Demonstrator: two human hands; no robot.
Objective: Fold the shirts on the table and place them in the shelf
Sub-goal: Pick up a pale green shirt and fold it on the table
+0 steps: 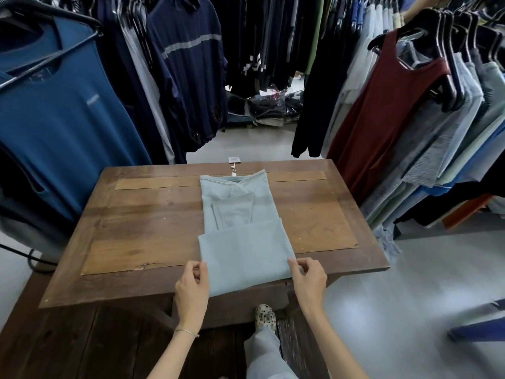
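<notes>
A pale blue-grey shirt (pixel 240 231) lies lengthwise on the wooden table (pixel 153 228), its sides folded inward into a narrow strip and its near end folded up over the middle. A paper tag (pixel 234 160) on a string sticks out past the collar at the table's far edge. My left hand (pixel 192 283) pinches the near left corner of the shirt's fold. My right hand (pixel 308 279) pinches the near right corner. Both corners sit at the table's front edge.
Racks of hanging clothes close in on three sides: blue tops at left (pixel 62 113), dark jackets behind (pixel 191 64), a maroon tank top (pixel 393 110) and pale shirts at right. Bagged garments (pixel 273 105) are piled on the floor beyond. My leg and shoe (pixel 265 317) are below the table.
</notes>
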